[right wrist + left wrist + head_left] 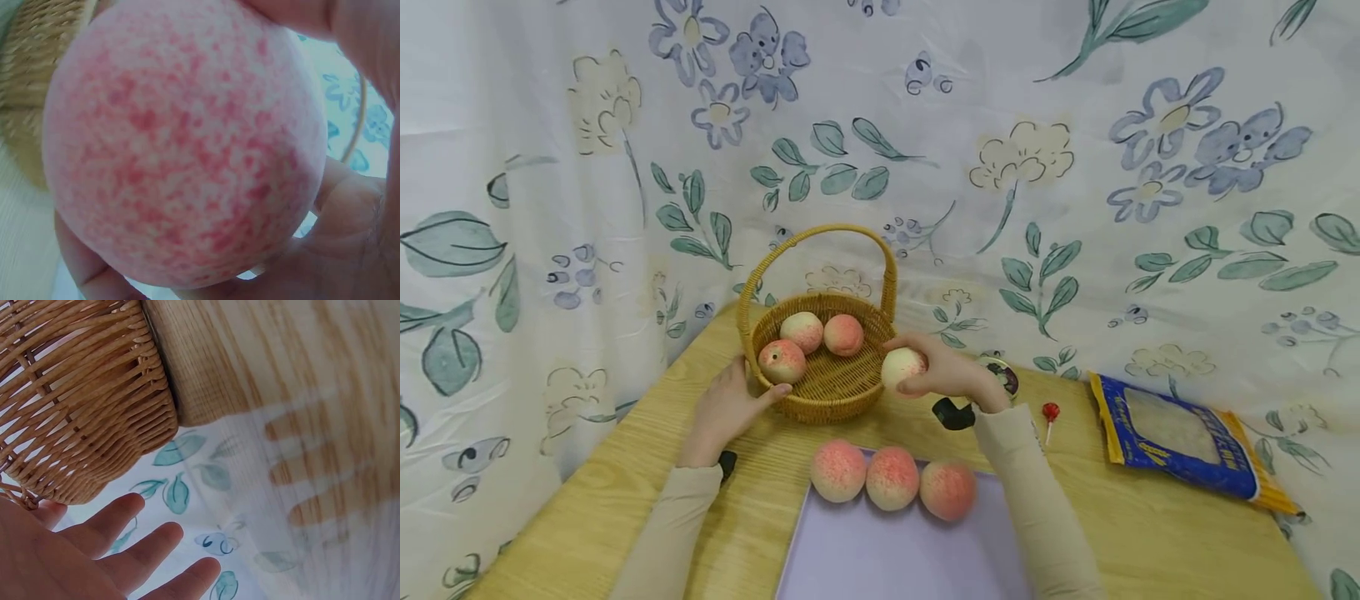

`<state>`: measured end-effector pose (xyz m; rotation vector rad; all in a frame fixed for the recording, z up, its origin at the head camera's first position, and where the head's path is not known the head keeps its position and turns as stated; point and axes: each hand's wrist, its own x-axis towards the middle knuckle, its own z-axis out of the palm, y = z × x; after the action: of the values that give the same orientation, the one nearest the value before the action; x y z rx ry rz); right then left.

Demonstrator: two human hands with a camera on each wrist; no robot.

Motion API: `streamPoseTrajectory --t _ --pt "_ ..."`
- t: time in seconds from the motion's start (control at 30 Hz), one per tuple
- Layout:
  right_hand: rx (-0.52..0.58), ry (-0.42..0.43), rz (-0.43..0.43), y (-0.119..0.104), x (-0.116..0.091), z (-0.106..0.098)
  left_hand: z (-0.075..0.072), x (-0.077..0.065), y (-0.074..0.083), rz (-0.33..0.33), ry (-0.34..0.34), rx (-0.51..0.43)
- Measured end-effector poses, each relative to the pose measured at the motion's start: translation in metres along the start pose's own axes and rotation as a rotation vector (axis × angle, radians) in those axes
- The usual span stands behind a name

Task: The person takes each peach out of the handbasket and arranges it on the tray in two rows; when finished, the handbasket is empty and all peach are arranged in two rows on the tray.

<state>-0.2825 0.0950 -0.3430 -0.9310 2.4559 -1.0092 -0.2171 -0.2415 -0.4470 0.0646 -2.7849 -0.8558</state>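
A woven wicker basket [842, 400] with a tall handle stands on the wooden table and holds three pink-and-cream peaches [782, 360]. My right hand [936, 373] grips another peach [901, 367] at the basket's right rim; in the right wrist view this peach [181, 144] fills the frame, fingers [350, 212] curled around it. My left hand [730, 408] rests with straight fingers against the basket's left side; the left wrist view shows its fingers [125, 540] spread beside the basket wall [94, 412]. Three more peaches [891, 477] lie in a row on a lilac mat [910, 550].
A blue and yellow packet [1180, 437] lies at the table's right. A red lollipop [1050, 413] and a small dark round object [1003, 377] sit behind my right wrist. Floral cloth [1075, 167] hangs behind and around the table.
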Motion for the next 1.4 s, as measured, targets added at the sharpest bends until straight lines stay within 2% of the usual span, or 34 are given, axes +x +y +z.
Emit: streamPoseTrajectory --t 0.23,0.43,0.67,0.9,0.97,1.17,1.4 --pt "-0.061 0.041 -0.028 0.022 -0.052 -0.006 -0.006 0.002 -0.002 -0.008 -0.003 0.003" --pt "-0.109 0.051 0.020 0.045 -0.092 -0.001 -0.011 0.003 -0.005 -0.023 -0.020 0.004" --pt "-0.157 0.022 0.112 0.061 -0.125 0.011 -0.011 0.004 -0.004 -0.031 -0.040 0.018" --pt "-0.146 -0.046 0.116 0.066 -0.144 0.021 -0.011 0.002 0.000 -0.042 -0.062 0.009" --pt "-0.142 -0.043 0.108 0.069 -0.145 0.025 -0.011 0.002 0.001 -0.043 -0.064 0.011" --pt "-0.097 -0.014 0.155 0.079 -0.149 0.030 -0.007 0.003 0.004 -0.037 -0.064 0.014" --pt "-0.082 -0.135 0.166 0.080 -0.159 0.024 -0.004 0.004 0.006 -0.037 -0.071 0.004"
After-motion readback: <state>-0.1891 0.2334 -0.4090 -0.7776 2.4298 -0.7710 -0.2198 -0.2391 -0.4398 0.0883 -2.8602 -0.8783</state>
